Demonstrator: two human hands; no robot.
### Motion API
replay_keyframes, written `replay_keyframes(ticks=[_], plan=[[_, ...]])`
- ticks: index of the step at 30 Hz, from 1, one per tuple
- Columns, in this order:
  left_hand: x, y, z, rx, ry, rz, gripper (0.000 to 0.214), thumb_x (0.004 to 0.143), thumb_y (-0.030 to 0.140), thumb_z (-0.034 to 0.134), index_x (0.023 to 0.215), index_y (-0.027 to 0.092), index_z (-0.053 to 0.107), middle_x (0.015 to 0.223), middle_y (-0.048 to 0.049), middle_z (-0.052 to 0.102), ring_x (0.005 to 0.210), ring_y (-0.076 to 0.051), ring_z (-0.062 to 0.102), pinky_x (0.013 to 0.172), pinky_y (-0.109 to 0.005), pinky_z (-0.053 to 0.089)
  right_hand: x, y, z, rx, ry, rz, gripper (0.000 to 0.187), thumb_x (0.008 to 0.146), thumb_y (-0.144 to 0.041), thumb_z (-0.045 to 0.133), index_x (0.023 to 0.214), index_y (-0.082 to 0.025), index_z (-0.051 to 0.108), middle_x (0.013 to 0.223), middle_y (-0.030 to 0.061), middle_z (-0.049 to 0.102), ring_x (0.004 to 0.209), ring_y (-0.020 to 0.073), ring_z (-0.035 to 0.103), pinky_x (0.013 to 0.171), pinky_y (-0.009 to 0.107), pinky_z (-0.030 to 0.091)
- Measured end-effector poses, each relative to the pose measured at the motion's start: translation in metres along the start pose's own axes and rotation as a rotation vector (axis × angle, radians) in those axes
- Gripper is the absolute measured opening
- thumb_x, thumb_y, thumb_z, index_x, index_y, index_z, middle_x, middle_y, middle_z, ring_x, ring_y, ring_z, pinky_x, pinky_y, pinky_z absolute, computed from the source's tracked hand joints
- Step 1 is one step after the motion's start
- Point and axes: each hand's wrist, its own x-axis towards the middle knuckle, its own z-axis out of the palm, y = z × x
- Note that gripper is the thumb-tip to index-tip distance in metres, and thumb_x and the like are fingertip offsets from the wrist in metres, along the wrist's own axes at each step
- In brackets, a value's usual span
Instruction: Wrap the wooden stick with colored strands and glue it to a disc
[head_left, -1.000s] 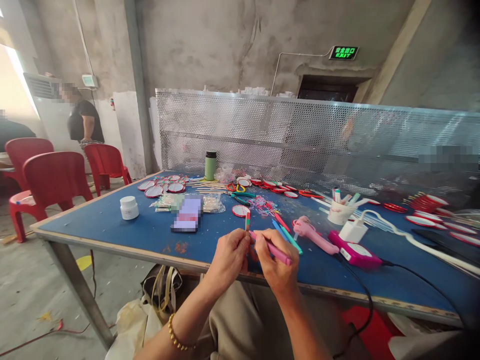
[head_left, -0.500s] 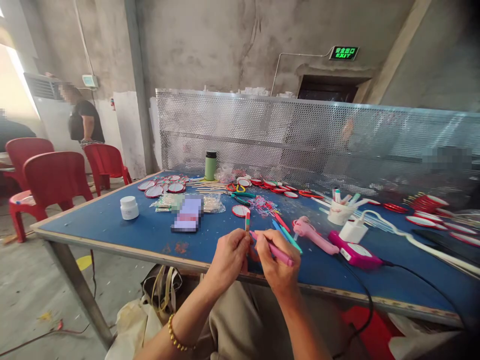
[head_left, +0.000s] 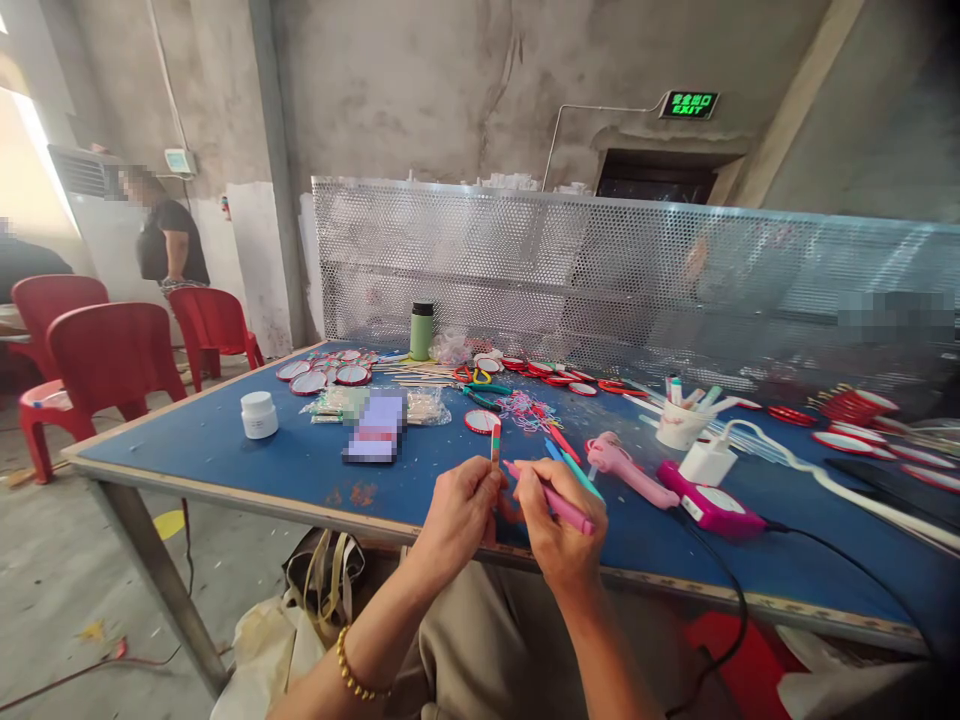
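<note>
Two closed hands, lower centre: your left hand (head_left: 457, 512) pinches an upright stick (head_left: 495, 440); your right hand (head_left: 556, 540) grips a pen (head_left: 568, 511) aimed left at it.

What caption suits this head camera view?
Left hand holds a red-and-green striped stick; right hand holds a pink marker pen beside it.

A striped stick (head_left: 495, 440) and pink marker (head_left: 561, 507) held over the blue surface (head_left: 210, 440), lower centre.
The left grip (head_left: 457, 512) pinches the stick upright; the right grip (head_left: 556, 537) holds the marker slanted, its tip just beside the stick. A white jar (head_left: 259, 415) stands mid-left.
</note>
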Motion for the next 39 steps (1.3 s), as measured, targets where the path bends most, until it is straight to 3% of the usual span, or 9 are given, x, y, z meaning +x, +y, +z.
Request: replay_keyframes(ticks=[9, 20, 30, 39], plan=[[0.0001, 0.0003, -0.0007, 0.03, 0.016, 0.013, 0.035, 0.095, 0.041, 0.044, 0.07, 0.018, 0.052, 0.05, 0.0054, 0.05, 0.04, -0.008, 0.05, 0.046, -0.019, 0.034, 0.0018, -0.0011, -0.0008, 0.007, -0.048, -0.046, 0.017, 0.094, -0.017, 0.053, 0.081, -0.019, 0.063, 0.069, -0.0011, 0.069, 0.059, 0.0107, 0.064, 0.06, 0.02, 0.049], [-0.0005, 0.0004, -0.0007, 0.007, 0.005, 0.011, 0.034, 0.095, 0.043, 0.044, 0.072, 0.018, 0.052, 0.057, 0.0029, 0.059, 0.04, -0.009, 0.051, 0.045, -0.02, 0.034, 0.0012, -0.0006, 0.0004, -0.011, -0.007, -0.04, 0.017, 0.094, -0.017, 0.053, 0.08, -0.019, 0.062, 0.066, -0.0015, 0.067, 0.056, 0.0104, 0.063, 0.058, 0.02, 0.049], [-0.0007, 0.0037, -0.0001, 0.02, 0.001, 0.011, 0.036, 0.096, 0.042, 0.043, 0.071, 0.018, 0.054, 0.043, 0.0055, 0.048, 0.037, -0.009, 0.045, 0.044, -0.019, 0.032, 0.0033, -0.003, -0.0006, -0.016, -0.043, -0.058, 0.018, 0.094, -0.018, 0.052, 0.08, -0.02, 0.063, 0.068, -0.0001, 0.07, 0.058, 0.0129, 0.066, 0.058, 0.022, 0.051], [0.0004, -0.0015, -0.0009, 0.027, 0.017, 0.024, 0.035, 0.095, 0.042, 0.045, 0.071, 0.018, 0.052, 0.056, 0.003, 0.057, 0.043, -0.008, 0.051, 0.046, -0.019, 0.034, -0.0001, 0.0004, 0.0, -0.053, -0.014, -0.042, 0.017, 0.095, -0.018, 0.052, 0.081, -0.02, 0.062, 0.069, 0.0004, 0.071, 0.059, 0.0131, 0.067, 0.059, 0.023, 0.051]])
